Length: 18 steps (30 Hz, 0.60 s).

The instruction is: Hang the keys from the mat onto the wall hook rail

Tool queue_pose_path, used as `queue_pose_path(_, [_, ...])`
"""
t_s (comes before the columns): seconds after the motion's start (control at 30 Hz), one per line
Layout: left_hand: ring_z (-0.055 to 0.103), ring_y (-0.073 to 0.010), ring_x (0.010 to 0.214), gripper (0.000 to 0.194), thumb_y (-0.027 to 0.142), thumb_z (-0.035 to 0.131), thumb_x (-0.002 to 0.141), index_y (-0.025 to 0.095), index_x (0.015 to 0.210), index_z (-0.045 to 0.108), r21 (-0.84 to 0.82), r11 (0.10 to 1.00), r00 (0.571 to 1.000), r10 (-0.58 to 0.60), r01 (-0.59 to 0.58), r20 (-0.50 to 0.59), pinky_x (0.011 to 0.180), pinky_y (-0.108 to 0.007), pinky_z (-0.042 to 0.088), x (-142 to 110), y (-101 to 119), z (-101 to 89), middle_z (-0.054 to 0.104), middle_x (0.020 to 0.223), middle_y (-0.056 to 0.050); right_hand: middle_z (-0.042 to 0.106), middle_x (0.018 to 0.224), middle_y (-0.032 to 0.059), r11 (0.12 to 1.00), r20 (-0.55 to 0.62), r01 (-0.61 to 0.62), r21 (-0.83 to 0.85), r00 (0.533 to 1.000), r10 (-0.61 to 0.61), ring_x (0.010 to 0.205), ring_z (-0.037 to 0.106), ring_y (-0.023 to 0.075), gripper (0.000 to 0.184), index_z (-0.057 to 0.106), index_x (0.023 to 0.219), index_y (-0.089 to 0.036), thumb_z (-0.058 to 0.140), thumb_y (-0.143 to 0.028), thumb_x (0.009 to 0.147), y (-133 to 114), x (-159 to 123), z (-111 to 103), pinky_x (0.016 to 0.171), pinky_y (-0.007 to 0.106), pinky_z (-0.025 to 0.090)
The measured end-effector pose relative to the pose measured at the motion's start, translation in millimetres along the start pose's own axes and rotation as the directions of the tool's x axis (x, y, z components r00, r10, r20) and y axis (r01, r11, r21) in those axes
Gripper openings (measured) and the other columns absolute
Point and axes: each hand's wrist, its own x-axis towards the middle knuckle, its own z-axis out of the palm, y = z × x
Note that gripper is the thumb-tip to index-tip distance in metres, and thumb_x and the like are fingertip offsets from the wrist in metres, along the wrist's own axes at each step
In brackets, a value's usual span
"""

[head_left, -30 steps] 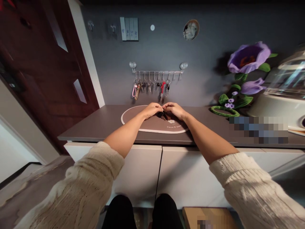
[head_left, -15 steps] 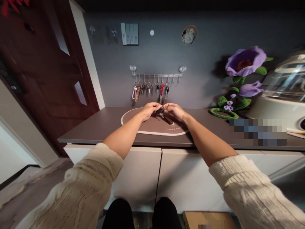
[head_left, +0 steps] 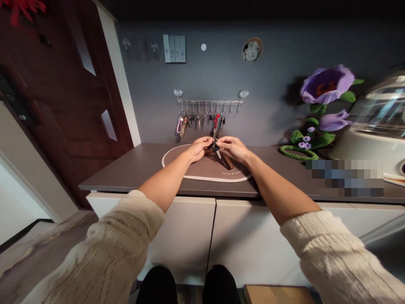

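Between my two hands is a bunch of keys (head_left: 218, 153) on a metal ring, held over a brown oval mat (head_left: 196, 171) with a pale border. My left hand (head_left: 200, 148) pinches the ring from the left, fingers closed. From the right, my right hand (head_left: 233, 147) pinches the same bunch close to the ring. Dark-headed keys hang below the fingertips, and a brown strap-like fob (head_left: 227, 161) slants down to the right. Behind my hands, a clear hook rail (head_left: 210, 101) on the wall carries several key rings, one with a red cord (head_left: 217, 121).
The mat lies on a dark countertop (head_left: 117, 169) above white cabinet doors (head_left: 183, 236). At the right stand purple fabric flowers (head_left: 329, 84) and a white appliance with a clear top (head_left: 376, 143). A dark red door (head_left: 63, 93) is at the left; a cardboard box (head_left: 275, 294) sits below.
The keys and brown fob have spread and hang more visibly below my fingers. My hands stay close together, still pinching at the ring. The view has tilted up slightly.
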Motion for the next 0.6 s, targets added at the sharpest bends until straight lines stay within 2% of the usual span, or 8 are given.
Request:
queue_pose_path(0.13, [0.052,-0.0068,0.056,0.022,0.025,0.07,0.064,0.012,0.074,0.055,0.052,0.999,1.0,0.002,-0.001,-0.023,0.057,-0.02,0.037,0.3,-2.2,0.1,0.058,0.063,0.002,0.06,0.072,-0.0017,0.998,0.001,0.06,-0.031,0.998,-0.06,0.067,0.051,0.008,0.022,0.062,0.071,-0.017,0.073,-0.032,0.059,1.5,2.7,-1.3,0.068,0.024,0.038])
queue_pose_path(0.37, [0.052,-0.0069,0.058,0.028,0.032,0.071,0.062,0.013,0.079,0.059,0.164,0.986,1.0,0.023,-0.019,-0.022,0.057,-0.02,0.035,-1.2,-3.1,0.0,0.06,0.069,0.002,0.059,0.072,-0.0016,0.999,-0.041,0.051,0.011,0.998,-0.05,0.066,0.05,0.0079,0.024,0.061,0.072,-0.016,0.071,-0.034,0.06,0.3,4.0,-0.1,0.069,0.024,0.038])
queue_pose_path(0.6, [0.046,-0.0048,0.056,0.03,0.035,0.071,0.061,0.014,0.081,0.062,0.282,0.958,0.999,0.048,-0.049,0.012,0.056,-0.02,0.03,-1.5,-4.2,0.6,0.059,0.068,0.003,0.059,0.068,-0.0009,0.999,-0.093,0.039,-0.036,0.995,-0.042,0.061,0.049,0.0079,0.03,0.059,0.072,-0.016,0.069,-0.042,0.062,-0.5,2.4,0.7,0.066,0.024,0.039])
